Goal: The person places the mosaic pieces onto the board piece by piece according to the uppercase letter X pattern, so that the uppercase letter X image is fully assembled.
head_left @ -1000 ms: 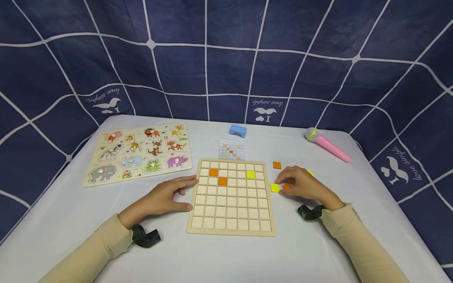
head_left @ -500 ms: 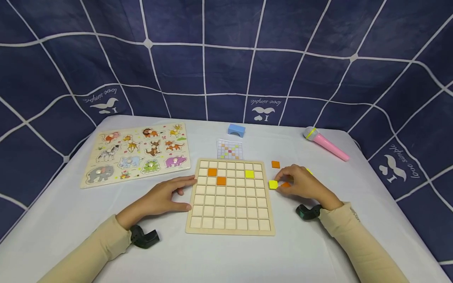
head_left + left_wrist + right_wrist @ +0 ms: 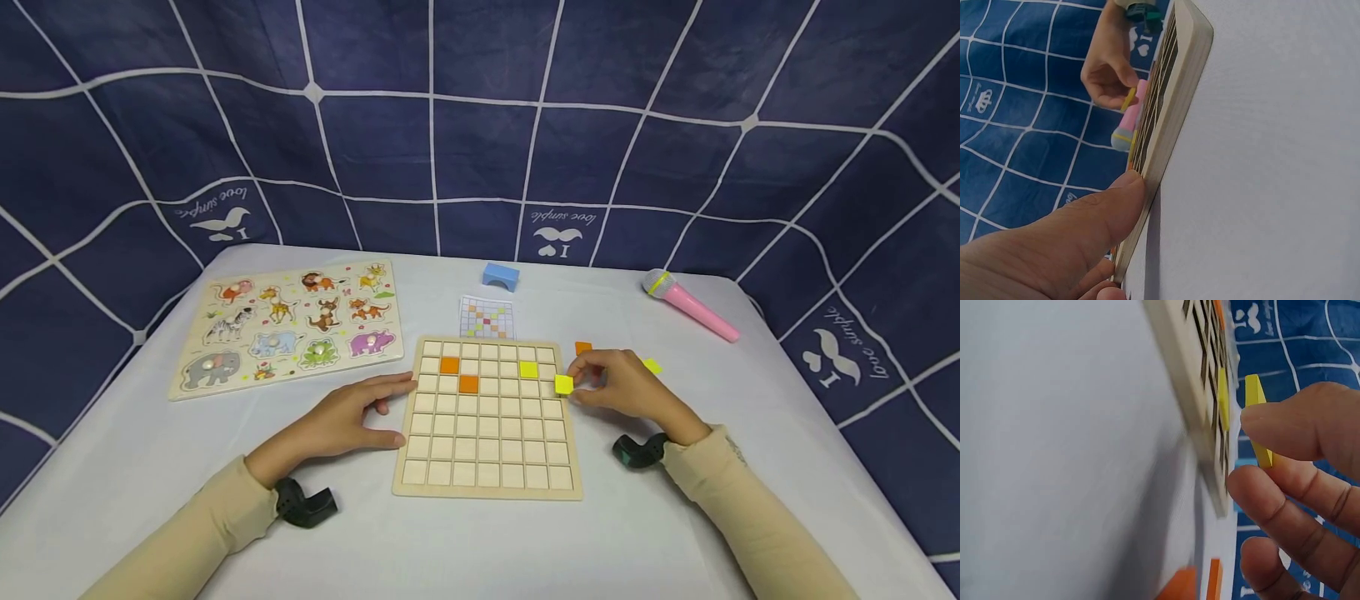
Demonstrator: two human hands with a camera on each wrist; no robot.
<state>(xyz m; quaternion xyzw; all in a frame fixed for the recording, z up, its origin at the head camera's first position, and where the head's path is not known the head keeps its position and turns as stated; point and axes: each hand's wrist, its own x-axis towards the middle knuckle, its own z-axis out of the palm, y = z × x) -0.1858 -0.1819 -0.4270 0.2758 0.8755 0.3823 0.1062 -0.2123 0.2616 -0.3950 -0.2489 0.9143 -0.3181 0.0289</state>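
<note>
My right hand (image 3: 618, 383) pinches a yellow square tile (image 3: 564, 385) between thumb and fingertips, over the right edge of a wooden grid board (image 3: 487, 427). In the right wrist view that tile (image 3: 1254, 400) is tilted and clear of the board. Two orange tiles, one (image 3: 450, 365) and another (image 3: 468, 384), lie in cells at the board's upper left; a yellow tile (image 3: 528, 369) fills a cell at the upper right. My left hand (image 3: 337, 421) touches the board's left edge with extended fingers and thumb, the thumb (image 3: 1110, 206) lying against the rim.
Right of the board are a loose orange tile (image 3: 582, 347) and a yellow tile (image 3: 652, 366). A printed pattern card (image 3: 487, 318) and a blue arch block (image 3: 501, 276) lie behind it. An animal puzzle (image 3: 285, 277) is at the left, a pink toy microphone (image 3: 693, 308) at the right.
My right hand has picked up the yellow tile from the table beside the board and moved it left over the board's edge. The left hand keeps its place at the board.
</note>
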